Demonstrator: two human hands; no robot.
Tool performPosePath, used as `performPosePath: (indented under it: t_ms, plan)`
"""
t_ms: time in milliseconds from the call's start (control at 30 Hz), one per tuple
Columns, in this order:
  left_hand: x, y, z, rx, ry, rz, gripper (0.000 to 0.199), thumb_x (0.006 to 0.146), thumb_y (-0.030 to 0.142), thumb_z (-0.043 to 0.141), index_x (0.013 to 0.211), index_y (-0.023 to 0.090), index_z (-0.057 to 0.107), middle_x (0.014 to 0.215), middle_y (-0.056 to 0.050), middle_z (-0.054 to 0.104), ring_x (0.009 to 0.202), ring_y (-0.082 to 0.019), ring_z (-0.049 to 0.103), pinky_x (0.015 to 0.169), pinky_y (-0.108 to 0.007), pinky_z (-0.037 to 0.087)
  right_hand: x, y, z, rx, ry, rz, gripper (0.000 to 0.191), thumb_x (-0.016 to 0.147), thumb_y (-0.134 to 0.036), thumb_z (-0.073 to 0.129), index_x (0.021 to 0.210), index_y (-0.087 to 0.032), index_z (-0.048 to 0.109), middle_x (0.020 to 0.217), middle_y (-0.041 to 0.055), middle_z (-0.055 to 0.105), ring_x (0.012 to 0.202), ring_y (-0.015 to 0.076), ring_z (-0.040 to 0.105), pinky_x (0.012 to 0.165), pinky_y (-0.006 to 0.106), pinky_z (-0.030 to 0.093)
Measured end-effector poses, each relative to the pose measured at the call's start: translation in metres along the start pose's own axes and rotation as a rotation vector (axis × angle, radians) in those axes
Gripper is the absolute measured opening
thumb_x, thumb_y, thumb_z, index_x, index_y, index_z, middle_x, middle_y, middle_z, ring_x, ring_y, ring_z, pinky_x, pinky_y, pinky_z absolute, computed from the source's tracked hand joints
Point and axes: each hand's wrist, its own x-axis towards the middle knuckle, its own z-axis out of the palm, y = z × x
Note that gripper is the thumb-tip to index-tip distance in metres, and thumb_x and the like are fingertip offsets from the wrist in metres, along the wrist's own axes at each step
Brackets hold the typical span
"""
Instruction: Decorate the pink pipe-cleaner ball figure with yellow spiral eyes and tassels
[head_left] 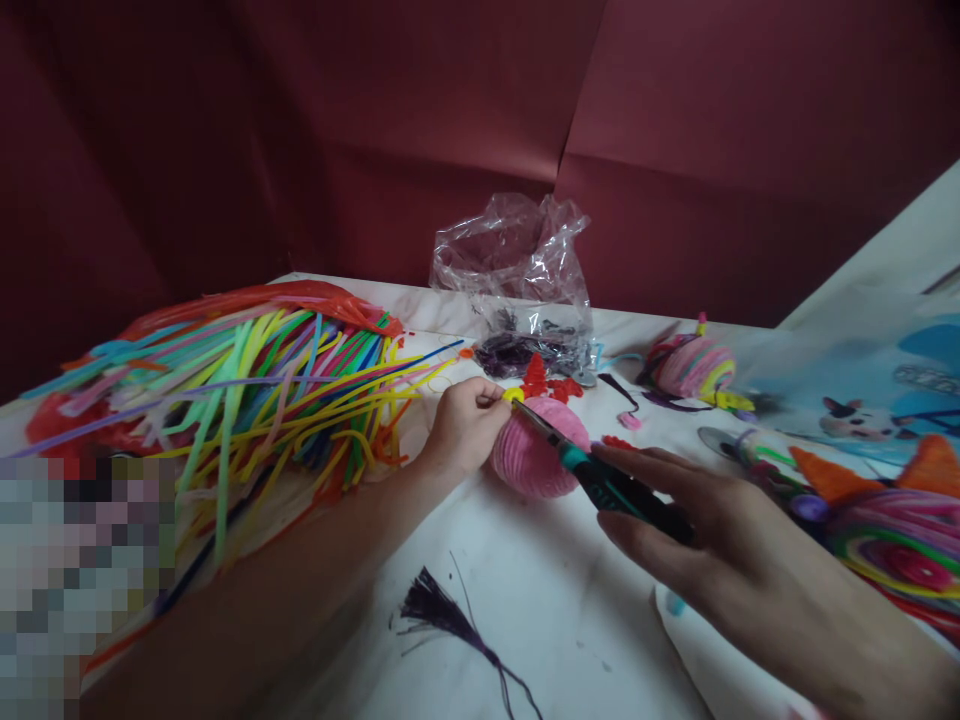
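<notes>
My left hand (469,425) is closed, thumb and finger pinching a small yellow fuzzy piece (513,396), seemingly pipe cleaner. In my right hand (720,540) is a pair of pliers (626,490) with black and teal handles. Their metal jaws point up and left, reaching to the yellow piece. Behind and under the jaws sits a pink ball (536,465) wound in fuzzy strands, beside my left fingers. Just beyond it are red fuzzy pieces (535,378). A dark purple tassel (442,605) lies on the white table (450,660) nearer to me.
A heap of coloured pipe cleaners (300,390) spreads at left. A clear plastic bag (517,265) with dark tassels stands at the back. At right are a striped wound ball (690,368) and a multicoloured piece with orange points (900,530). A dark red sheet (420,100) hangs behind.
</notes>
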Motion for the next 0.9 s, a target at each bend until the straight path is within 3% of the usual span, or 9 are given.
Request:
performPosePath:
  t_ms: [200,367,567,733,900]
  plan:
    - [-0.002,0.004,-0.003,-0.027,-0.026,-0.023,0.004,0.063,0.017,0.054,0.062,0.017,0.059,0.059,0.002,0.058,0.061,-0.014,0.054,0.056,-0.024,0.041,-0.001,-0.003,-0.006,0.03,-0.036,0.034,0.026,0.078,-0.039,0.041,0.079,-0.024,0.062,0.078,0.0048,0.067,0.076,0.027,0.065,0.064,0.038,0.052]
    - [-0.002,0.009,-0.005,-0.045,-0.064,-0.033,0.007,0.062,0.02,0.052,0.059,0.017,0.058,0.051,0.004,0.051,0.053,-0.011,0.047,0.05,-0.023,0.034,-0.003,0.001,-0.008,-0.001,-0.021,0.041,0.031,0.078,-0.039,0.041,0.088,-0.024,0.066,0.09,0.0052,0.07,0.074,0.026,0.066,0.058,0.035,0.051]
    - [0.0,0.007,-0.008,-0.061,-0.105,-0.009,0.011,0.062,0.022,0.052,0.057,0.016,0.059,0.052,0.004,0.049,0.054,-0.011,0.045,0.051,-0.023,0.032,-0.001,-0.002,-0.011,0.021,-0.027,0.023,0.03,0.078,-0.039,0.041,0.086,-0.024,0.066,0.084,0.0028,0.07,0.074,0.0245,0.066,0.058,0.033,0.052]
    - [0.002,0.007,-0.009,-0.068,-0.117,-0.027,0.011,0.061,0.023,0.052,0.057,0.016,0.059,0.052,0.004,0.049,0.052,-0.01,0.044,0.05,-0.022,0.032,-0.001,-0.001,-0.011,0.04,-0.022,0.015,0.035,0.079,-0.037,0.042,0.1,-0.024,0.066,0.089,0.0021,0.071,0.071,0.023,0.067,0.058,0.033,0.052]
    - [0.003,0.009,-0.011,-0.068,-0.122,-0.041,0.01,0.06,0.022,0.054,0.056,0.015,0.06,0.051,0.004,0.051,0.054,-0.011,0.046,0.051,-0.022,0.034,0.002,0.001,-0.011,0.072,-0.015,-0.004,0.033,0.079,-0.035,0.044,0.102,-0.025,0.067,0.091,0.0006,0.072,0.072,0.0219,0.068,0.058,0.03,0.053]
